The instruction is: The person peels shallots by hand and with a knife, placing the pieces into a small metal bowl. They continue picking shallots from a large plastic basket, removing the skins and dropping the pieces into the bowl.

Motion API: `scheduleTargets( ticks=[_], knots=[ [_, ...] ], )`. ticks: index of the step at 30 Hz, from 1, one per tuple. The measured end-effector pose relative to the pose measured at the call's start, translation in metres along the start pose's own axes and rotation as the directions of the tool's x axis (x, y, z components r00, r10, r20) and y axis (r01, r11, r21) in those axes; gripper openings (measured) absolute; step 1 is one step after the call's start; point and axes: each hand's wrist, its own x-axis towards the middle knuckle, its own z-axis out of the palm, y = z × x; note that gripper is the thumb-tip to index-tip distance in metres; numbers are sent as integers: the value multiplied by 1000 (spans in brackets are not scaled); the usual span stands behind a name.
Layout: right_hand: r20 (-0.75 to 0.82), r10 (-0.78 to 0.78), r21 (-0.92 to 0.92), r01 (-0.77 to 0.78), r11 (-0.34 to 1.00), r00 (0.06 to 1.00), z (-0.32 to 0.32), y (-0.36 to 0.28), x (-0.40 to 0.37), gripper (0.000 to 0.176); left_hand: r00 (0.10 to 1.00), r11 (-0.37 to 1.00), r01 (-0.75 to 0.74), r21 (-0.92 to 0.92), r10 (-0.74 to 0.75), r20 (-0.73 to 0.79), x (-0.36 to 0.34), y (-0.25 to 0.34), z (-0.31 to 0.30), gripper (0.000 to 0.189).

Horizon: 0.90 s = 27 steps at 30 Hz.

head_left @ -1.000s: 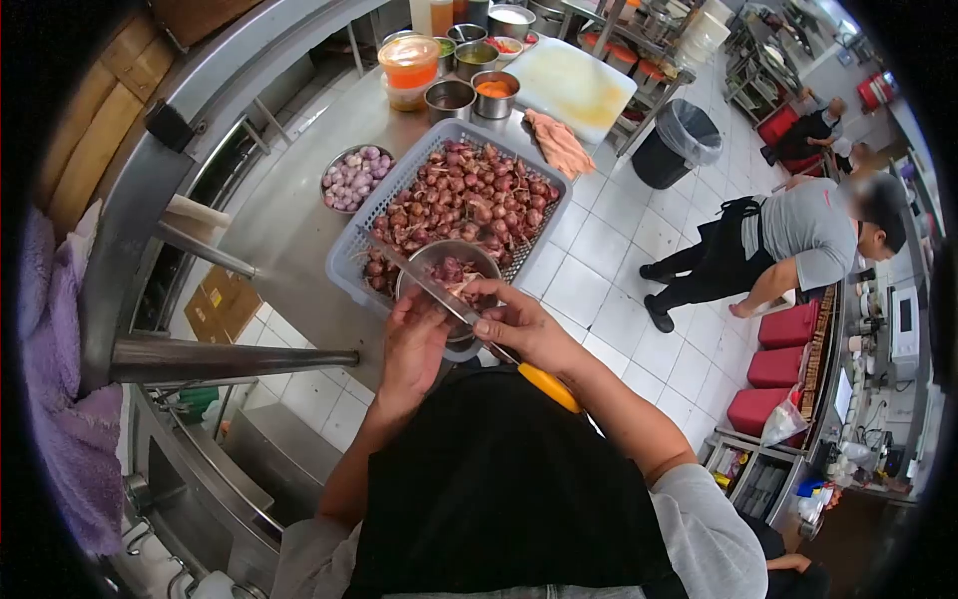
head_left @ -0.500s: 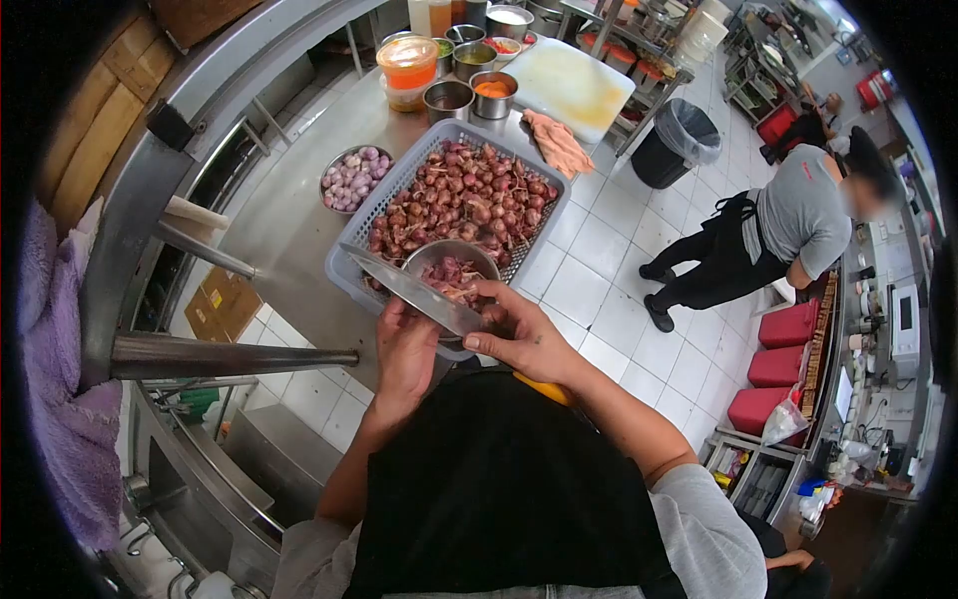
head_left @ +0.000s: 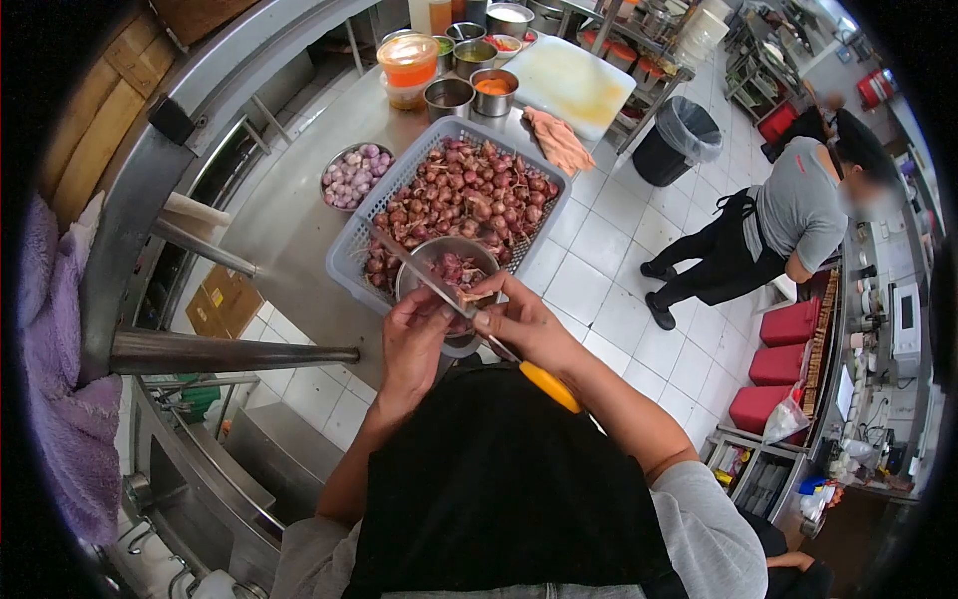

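Note:
A knife with a long metal blade (head_left: 414, 268) and a yellow handle (head_left: 549, 387) lies slantwise between my hands. My right hand (head_left: 524, 321) is closed on the blade near the handle, which sticks out behind it toward my apron. My left hand (head_left: 411, 344) is closed on the other side of the blade, fingertips pinched; what they hold is hidden. Just beyond my fingers, a metal bowl (head_left: 489, 255) with reddish shallot peelings (head_left: 454, 268) rests in a grey plastic basket (head_left: 344, 262). Many unpeeled shallots (head_left: 469, 195) fill the basket around it.
A bowl of peeled shallots (head_left: 356, 178) stands left of the basket on the steel table (head_left: 289, 225). Behind are metal pots (head_left: 449, 97), an orange-filled tub (head_left: 407, 62), a cutting board (head_left: 569, 80) and a cloth (head_left: 557, 140). A co-worker (head_left: 768, 220) stands to the right.
The knife has turned, so its blade now shows edge-on and its yellow handle has come out from behind my right wrist. My left fingers have moved slightly up and right.

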Motion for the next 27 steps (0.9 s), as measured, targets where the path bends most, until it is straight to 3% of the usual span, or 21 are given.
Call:
scheduleTargets(
  ticks=[2,4,6,8,11,17,24,27],
  knots=[
    [1,3,81,-3,997,1000,-7,0,5,28,995,995,102,3,-102,1,6,-2,-5,28],
    [122,183,259,-209,943,976,-23,4,7,27,995,995,98,-7,-98,11,8,-3,-6,29],
    [132,176,254,-205,945,975,-21,6,9,25,995,995,94,-20,-94,20,8,-4,-3,29],
    [4,-51,11,51,999,999,-5,5,10,24,997,996,75,40,-75,-22,7,-5,2,30],
    [-14,-73,-29,73,997,997,-2,9,12,23,998,998,52,42,-50,-48,7,-9,0,31],
    [69,171,154,-180,972,983,-14,4,12,22,998,993,38,115,-33,-46,7,-8,-5,30],
    [78,203,254,-216,943,976,-24,6,17,21,991,993,104,63,-98,-89,9,-5,-12,36],
    [67,189,323,-200,925,980,-33,3,19,17,991,982,117,149,-105,-87,9,-4,-15,36]
  ],
)
